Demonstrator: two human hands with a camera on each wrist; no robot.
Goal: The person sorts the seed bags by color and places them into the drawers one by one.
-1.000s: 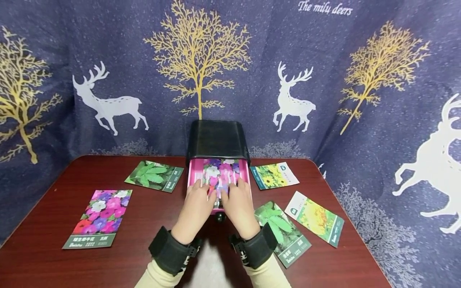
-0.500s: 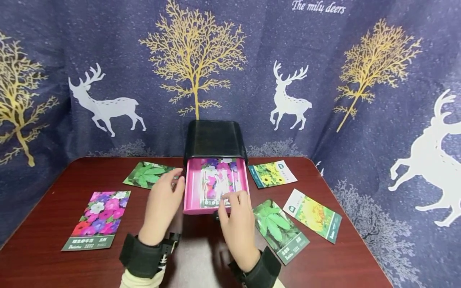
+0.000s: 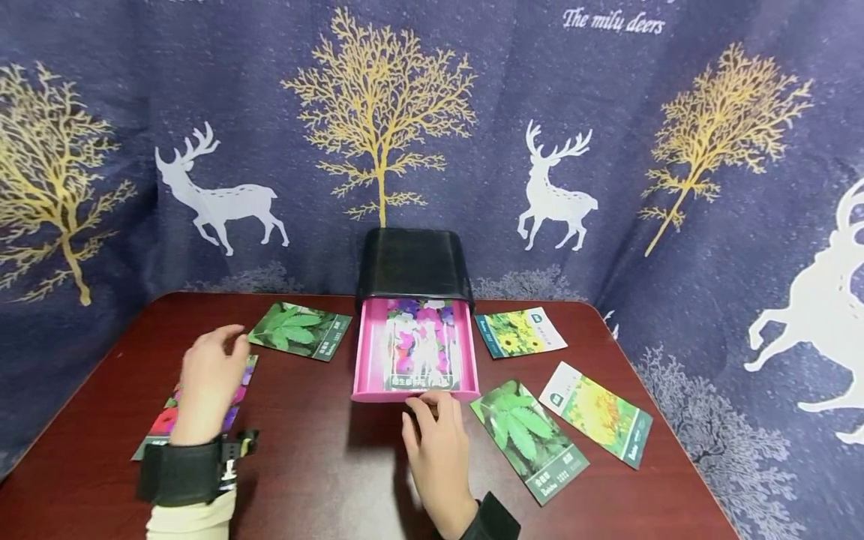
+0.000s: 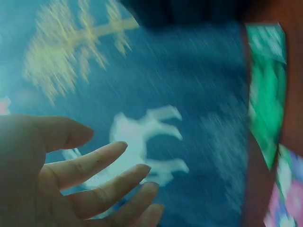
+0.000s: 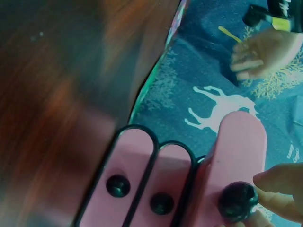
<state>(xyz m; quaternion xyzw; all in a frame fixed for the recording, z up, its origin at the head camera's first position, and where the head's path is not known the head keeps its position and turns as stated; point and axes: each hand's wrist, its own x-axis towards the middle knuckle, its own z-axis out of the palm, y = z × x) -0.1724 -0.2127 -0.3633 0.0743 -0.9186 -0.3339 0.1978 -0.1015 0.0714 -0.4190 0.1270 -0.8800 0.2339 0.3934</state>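
Note:
My right hand (image 3: 439,450) is at the front of the pulled-out pink drawer (image 3: 364,367), its thumb and fingers about the black drawer knob (image 5: 237,201). Inside the drawer lies a flower seed packet (image 3: 403,349) printed with petunia-like blooms, under glare. The drawer sticks out of a small black cabinet (image 3: 415,262). On the left, my left hand (image 3: 208,390) hovers with loosely bent fingers and holds nothing. It partly covers another flower packet (image 3: 165,421). The left wrist view shows that hand's fingers spread apart.
Two lower pink drawers (image 5: 135,156) are closed. A leaf packet (image 3: 300,330) lies back left. Right of the cabinet lie a yellow-flower packet (image 3: 520,332), an orange-flower packet (image 3: 597,412) and a second leaf packet (image 3: 529,439). Behind hangs a blue deer-print cloth (image 3: 324,225).
Both hands have come out of the drawer, leaving the packet inside in view. The left hand has moved left over the flower packet; the right has drawn back to the drawer knob.

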